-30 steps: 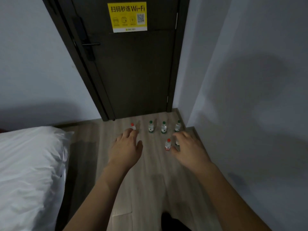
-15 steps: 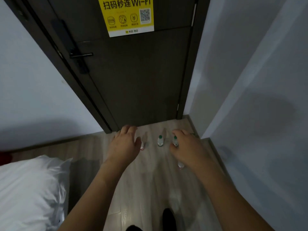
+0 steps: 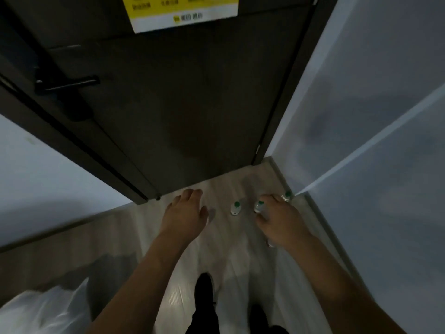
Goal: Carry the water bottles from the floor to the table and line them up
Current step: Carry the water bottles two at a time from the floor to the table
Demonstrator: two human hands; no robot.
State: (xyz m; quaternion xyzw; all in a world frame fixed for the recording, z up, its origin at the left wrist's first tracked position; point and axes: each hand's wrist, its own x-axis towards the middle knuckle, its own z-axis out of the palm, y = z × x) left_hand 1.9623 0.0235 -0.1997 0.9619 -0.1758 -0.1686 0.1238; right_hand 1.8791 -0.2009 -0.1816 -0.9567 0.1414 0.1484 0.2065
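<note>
Small clear water bottles with green caps stand on the wooden floor before a dark door. One green-capped bottle [image 3: 235, 208] stands free between my hands. A second bottle [image 3: 258, 206] is at the thumb side of my right hand [image 3: 281, 221], and a third bottle [image 3: 286, 196] shows past its fingertips. Part of another bottle [image 3: 270, 242] peeks out beneath my right wrist. My left hand [image 3: 185, 214] hovers palm down with fingers relaxed; whatever is under it is hidden. Neither hand grips a bottle. The table is out of view.
The dark door [image 3: 183, 112] with a handle [image 3: 67, 85] and a yellow notice [image 3: 183, 13] closes the space ahead. White walls [image 3: 373, 116] stand close on the right. White bedding [image 3: 41, 312] lies at lower left. My dark shoes [image 3: 204, 290] are on the floor below.
The view has moved closer to the door and tilted down. Both hands have reached farther toward the bottles; the left hand now hides the red-capped bottle seen earlier.
</note>
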